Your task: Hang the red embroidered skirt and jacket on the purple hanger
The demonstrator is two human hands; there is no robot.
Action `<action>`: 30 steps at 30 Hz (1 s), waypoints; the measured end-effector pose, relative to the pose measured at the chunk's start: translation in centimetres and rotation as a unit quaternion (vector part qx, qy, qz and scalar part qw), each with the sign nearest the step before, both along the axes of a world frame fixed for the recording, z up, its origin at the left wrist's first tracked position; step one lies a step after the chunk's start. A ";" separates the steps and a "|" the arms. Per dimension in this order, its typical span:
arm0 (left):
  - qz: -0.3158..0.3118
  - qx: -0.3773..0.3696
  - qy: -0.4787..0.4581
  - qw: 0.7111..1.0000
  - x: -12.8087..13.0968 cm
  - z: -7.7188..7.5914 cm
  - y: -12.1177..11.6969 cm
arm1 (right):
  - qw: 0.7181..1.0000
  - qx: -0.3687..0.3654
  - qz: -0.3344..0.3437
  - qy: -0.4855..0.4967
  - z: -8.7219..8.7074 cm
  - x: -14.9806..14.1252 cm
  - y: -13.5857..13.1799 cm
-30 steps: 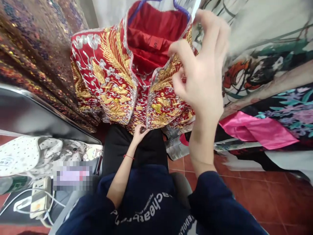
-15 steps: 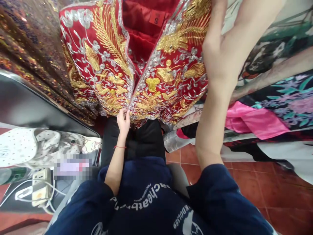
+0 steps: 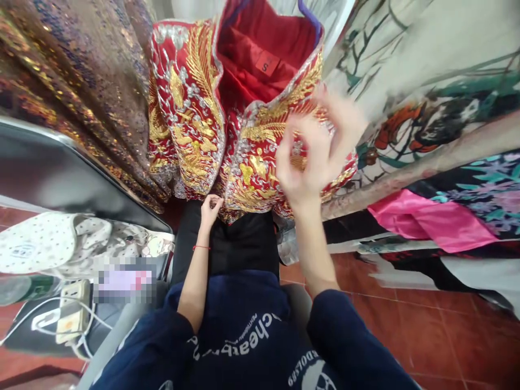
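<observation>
A red jacket [image 3: 203, 130] with dense gold and silver embroidery hangs in front of me, its front edges parted at the top. Inside its collar shows a red satin lining with a small tag [image 3: 267, 63] marked S. Low by the jacket's front edge is my left hand [image 3: 211, 209], thumb and fingertips pinched together. Whatever lies between those fingertips is too small to make out. My right hand [image 3: 312, 146] is raised before the jacket's right front panel, smeared by motion. Its fingers look bent, but I cannot tell whether they hold anything.
Sequined brown-gold cloth [image 3: 73, 70] hangs at the left, above a dark panel [image 3: 60, 168]. Below are a dotted white hat [image 3: 36, 244], a power strip [image 3: 73, 309] and cables. At the right hang painted fabric [image 3: 406, 70] and pink satin [image 3: 430, 219].
My right hand has come down and leftward from the upper right, in front of the jacket. The jacket's front edges have spread apart. My left hand stays low, its pinch slightly shifted.
</observation>
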State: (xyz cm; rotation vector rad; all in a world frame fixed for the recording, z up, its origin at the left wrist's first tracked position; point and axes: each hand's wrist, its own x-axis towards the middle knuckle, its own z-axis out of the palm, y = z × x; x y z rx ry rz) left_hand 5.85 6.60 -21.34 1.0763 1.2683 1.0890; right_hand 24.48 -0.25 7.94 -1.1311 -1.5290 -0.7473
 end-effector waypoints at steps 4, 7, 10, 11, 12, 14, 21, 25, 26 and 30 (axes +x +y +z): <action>0.032 -0.142 -0.089 0.985 -0.2 -2.2 0.7 | 0.905 -0.250 0.188 0.287 -13.0 -5.0 -1.0; 0.061 -0.209 -0.153 0.964 -0.4 -3.3 1.7 | 0.634 -0.430 0.212 0.607 -22.3 -8.3 -0.7; 0.090 -0.219 -0.206 0.950 -0.8 -3.4 2.8 | 0.539 -0.438 0.189 0.694 -27.8 -9.6 0.1; 0.097 -0.216 -0.219 0.947 -1.0 -3.2 3.1 | 0.511 -0.431 0.181 0.721 -29.0 -9.5 0.4; 0.103 -0.211 -0.231 0.944 -1.1 -3.0 3.4 | 0.486 -0.420 0.172 0.747 -29.9 -9.3 0.6; 0.109 -0.204 -0.250 0.940 -1.2 -2.6 3.4 | 0.447 -0.389 0.155 0.790 -31.1 -8.6 1.0; -0.023 -0.216 -0.300 0.929 -1.3 -1.0 -0.9 | 0.369 -0.326 0.167 0.854 -32.4 -7.5 -0.6; -0.108 -0.228 -0.306 0.918 -2.3 -0.2 -3.2 | 0.343 -0.339 0.200 0.853 -31.6 -7.5 -2.3; -0.121 -0.232 -0.304 0.916 -2.6 -0.1 -3.5 | 0.339 -0.344 0.209 0.850 -31.3 -7.5 -2.6; -0.147 -0.251 -0.289 0.912 -3.1 -0.1 -4.3 | 0.325 -0.361 0.239 0.841 -30.4 -7.2 -3.4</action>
